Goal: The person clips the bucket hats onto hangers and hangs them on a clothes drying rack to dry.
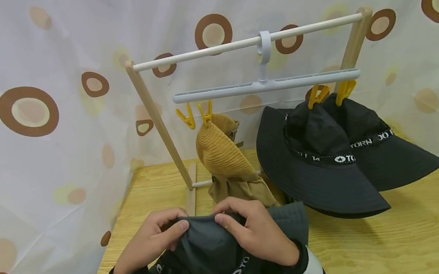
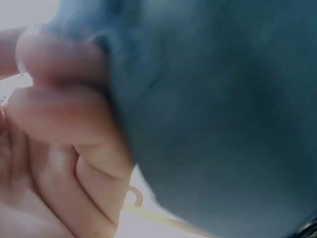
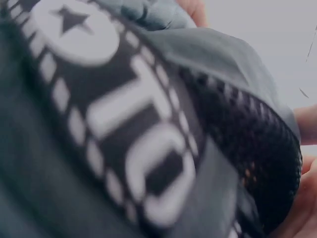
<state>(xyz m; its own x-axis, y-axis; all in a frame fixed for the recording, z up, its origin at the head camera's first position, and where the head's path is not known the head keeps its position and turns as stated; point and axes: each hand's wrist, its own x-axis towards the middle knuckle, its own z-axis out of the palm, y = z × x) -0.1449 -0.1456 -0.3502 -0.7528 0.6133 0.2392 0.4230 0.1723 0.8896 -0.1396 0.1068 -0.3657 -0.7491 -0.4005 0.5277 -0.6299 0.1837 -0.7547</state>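
Observation:
Both hands pinch the crown of a dark grey-green bucket hat (image 1: 210,250) low in the middle of the head view. My left hand (image 1: 154,240) has thumb and fingers on the crown's left edge. On its right edge, my right hand (image 1: 253,230) pinches the fabric the same way. A black band with white letters and a star runs round the hat; the right wrist view shows this band (image 3: 133,119) close up. In the left wrist view, blurred cloth (image 2: 213,109) fills the right side, beside the left fingers (image 2: 64,114).
Behind the hands stands a rack with a white rail (image 1: 199,53) and wooden posts. From it hangs a pale hanger (image 1: 221,92) with yellow clips (image 1: 186,117). A tan woven hat (image 1: 221,150) and a black bucket hat (image 1: 324,164) hang there above the wooden table (image 1: 426,229).

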